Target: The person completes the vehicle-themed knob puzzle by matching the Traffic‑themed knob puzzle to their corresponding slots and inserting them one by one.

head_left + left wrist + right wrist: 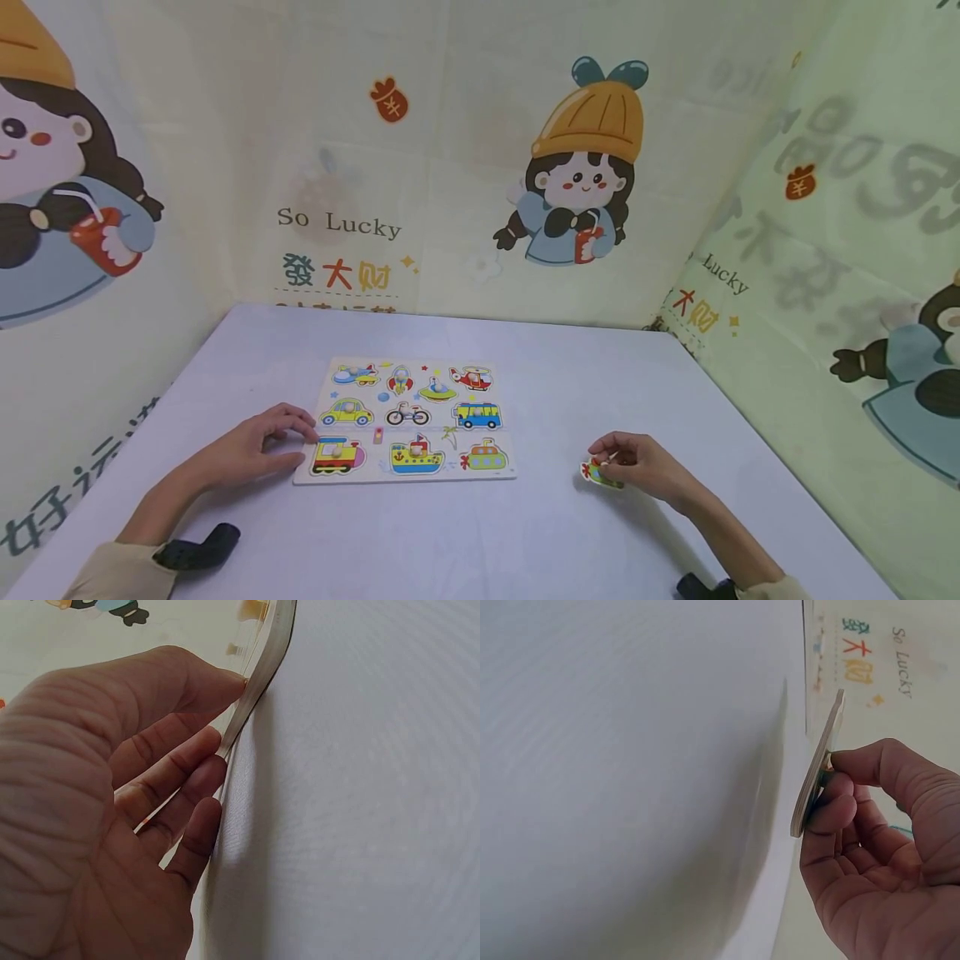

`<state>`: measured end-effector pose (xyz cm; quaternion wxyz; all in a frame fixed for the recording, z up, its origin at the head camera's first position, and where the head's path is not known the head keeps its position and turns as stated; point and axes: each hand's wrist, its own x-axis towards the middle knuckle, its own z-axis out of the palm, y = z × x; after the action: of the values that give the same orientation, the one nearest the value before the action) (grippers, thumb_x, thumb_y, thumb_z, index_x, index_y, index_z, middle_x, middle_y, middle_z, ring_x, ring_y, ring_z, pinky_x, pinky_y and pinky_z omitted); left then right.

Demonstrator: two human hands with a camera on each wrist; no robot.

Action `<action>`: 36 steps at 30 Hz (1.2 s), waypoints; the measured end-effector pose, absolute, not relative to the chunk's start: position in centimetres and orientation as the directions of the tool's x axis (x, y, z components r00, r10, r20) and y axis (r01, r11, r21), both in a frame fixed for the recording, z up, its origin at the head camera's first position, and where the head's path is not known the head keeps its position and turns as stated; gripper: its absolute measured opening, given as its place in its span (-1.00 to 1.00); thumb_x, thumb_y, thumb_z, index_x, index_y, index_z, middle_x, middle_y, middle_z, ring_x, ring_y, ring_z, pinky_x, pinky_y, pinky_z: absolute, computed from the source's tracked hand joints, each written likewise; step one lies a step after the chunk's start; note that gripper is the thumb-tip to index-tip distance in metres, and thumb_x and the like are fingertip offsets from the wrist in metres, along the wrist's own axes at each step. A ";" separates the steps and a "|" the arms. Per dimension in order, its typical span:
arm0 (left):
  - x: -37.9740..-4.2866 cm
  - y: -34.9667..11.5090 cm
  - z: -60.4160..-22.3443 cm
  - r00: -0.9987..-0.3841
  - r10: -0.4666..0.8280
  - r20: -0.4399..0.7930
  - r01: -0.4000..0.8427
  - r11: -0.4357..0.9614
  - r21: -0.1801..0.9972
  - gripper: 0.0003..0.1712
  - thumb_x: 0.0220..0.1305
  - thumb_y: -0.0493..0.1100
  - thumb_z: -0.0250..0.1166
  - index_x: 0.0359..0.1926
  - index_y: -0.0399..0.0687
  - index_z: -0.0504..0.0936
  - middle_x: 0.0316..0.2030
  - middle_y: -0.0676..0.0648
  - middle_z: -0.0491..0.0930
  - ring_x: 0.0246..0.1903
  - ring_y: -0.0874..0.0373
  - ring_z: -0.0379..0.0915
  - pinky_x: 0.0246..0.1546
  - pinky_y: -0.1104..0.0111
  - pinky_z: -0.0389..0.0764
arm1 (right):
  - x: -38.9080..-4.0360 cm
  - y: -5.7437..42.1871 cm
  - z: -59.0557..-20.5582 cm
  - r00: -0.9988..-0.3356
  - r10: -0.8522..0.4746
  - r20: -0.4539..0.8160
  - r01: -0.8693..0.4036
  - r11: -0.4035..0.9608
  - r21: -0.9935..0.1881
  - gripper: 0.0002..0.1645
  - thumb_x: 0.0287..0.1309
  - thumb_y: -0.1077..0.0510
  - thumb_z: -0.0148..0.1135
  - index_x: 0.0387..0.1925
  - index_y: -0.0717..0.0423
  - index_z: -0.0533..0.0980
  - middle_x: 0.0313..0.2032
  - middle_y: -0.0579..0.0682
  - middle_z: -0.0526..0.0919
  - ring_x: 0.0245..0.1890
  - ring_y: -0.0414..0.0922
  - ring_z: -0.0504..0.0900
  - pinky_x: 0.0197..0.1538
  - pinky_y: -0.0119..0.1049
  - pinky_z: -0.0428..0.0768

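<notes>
A wooden puzzle board (378, 457) with several vehicle pictures lies flat on the table, left of centre in the head view. My left hand (258, 446) is at its left edge, thumb and fingers apart and fairly relaxed. In the left wrist view the thumb tip touches the board's edge (266, 664). To the right of the board, my right hand (641, 467) pinches a small green submarine puzzle piece (590, 472). The right wrist view has this piece (815, 769) nearly edge-on, between thumb and fingers and raised above the table. Its picture side is mostly hidden there.
The white table (420, 542) runs back to a cloth backdrop (450, 167) printed with cartoon figures and lettering. Similar cloth hangs at the left and right sides. A dark wrist strap (198, 548) sits at the left sleeve.
</notes>
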<state>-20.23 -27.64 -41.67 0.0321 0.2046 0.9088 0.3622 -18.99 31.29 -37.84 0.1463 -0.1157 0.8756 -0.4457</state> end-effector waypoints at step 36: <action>-20.1 -27.5 -41.6 -0.912 0.401 0.086 0.350 0.652 0.672 -0.74 0.19 -0.10 0.51 -0.10 0.16 0.70 0.09 -0.04 0.54 0.18 -0.15 0.45 0.09 0.20 0.58 | -21.5 22.4 -37.1 -0.908 -0.397 -0.135 -0.112 0.539 -0.835 -0.70 0.20 0.22 0.40 -0.05 0.21 0.60 -0.20 0.02 0.67 -0.27 -0.09 0.58 -0.27 -0.35 0.57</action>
<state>-20.12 -27.53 -41.65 0.0354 0.2068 0.9082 0.3621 -21.48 22.43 -37.10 0.1562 -0.1473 0.8633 -0.4567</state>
